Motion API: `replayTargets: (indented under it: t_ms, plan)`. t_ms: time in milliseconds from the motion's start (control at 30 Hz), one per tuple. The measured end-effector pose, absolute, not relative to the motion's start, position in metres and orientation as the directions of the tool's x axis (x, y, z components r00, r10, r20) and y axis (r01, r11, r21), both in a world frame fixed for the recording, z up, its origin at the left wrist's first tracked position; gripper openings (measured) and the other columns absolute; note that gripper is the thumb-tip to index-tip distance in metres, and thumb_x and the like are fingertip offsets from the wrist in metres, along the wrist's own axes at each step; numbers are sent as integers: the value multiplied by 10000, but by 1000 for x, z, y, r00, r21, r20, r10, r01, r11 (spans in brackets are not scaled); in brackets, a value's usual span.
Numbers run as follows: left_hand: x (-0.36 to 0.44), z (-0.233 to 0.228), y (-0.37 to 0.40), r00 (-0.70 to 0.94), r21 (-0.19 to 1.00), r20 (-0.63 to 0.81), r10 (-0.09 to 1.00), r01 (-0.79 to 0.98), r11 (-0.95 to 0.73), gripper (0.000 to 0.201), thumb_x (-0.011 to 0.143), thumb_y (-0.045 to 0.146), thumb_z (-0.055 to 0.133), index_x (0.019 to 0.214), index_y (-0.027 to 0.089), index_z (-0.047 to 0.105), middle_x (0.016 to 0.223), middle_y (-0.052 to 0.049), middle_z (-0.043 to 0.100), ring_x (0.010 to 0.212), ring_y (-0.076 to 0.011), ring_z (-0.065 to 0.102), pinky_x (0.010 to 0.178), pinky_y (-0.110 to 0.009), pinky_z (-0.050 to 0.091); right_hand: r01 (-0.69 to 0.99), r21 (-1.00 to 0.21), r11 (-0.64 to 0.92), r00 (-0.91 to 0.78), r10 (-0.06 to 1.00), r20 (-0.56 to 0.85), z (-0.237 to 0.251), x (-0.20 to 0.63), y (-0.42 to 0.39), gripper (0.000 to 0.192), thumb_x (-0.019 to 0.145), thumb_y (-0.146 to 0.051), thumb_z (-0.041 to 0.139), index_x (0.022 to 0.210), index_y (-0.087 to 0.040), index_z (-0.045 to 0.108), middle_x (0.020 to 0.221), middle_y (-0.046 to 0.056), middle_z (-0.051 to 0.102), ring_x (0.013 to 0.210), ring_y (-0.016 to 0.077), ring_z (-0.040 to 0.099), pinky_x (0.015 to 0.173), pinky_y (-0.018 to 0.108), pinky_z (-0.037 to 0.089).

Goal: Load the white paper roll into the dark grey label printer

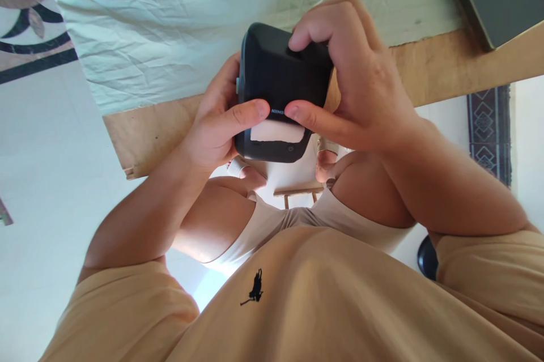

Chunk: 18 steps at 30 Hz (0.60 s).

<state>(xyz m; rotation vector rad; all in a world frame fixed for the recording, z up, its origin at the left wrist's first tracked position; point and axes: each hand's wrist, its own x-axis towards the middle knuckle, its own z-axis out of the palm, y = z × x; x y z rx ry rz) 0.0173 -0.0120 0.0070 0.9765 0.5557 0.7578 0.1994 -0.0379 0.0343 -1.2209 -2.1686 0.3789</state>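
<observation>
Black label printer (280,81) between both hands — left hand (216,121) and right hand (357,84) closed around its sides.

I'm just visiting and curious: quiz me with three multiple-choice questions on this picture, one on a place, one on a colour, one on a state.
1. Where is the small device?
A. flat on the cloth
B. between both hands
C. on the floor

2. What colour is its body?
A. black
B. red
C. white

3. How is the white paper strip?
A. lying beside the device
B. sticking out of its slot
C. crumpled in a fist

Answers:
1 B, the left hand and right hand grip its sides.
2 A, the casing is black.
3 B, it emerges below both thumbs.
</observation>
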Motion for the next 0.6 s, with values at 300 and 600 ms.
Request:
replayTargets:
  t_ms: [300, 600]
  plan:
    - [17, 6, -12, 610, 905, -87, 788, -283, 318, 495, 635, 295, 656, 1051, 146, 431, 826, -9, 481, 673, -81, 544, 529, -175, 420, 669, -526, 524, -380, 850, 364, 34, 199, -38, 438, 719, -420, 463, 1046, -132, 415, 1043, 57, 454, 978, 102, 428, 921, 243, 395]
    - [18, 7, -13, 596, 898, -90, 798, -298, 324, 504, 618, 281, 668, 1046, 145, 439, 819, -2, 485, 658, -59, 524, 509, -150, 419, 680, -509, 527, -389, 849, 359, 35, 200, -38, 445, 728, -421, 447, 1052, -118, 416, 1048, 61, 448, 983, 98, 420, 929, 232, 385]
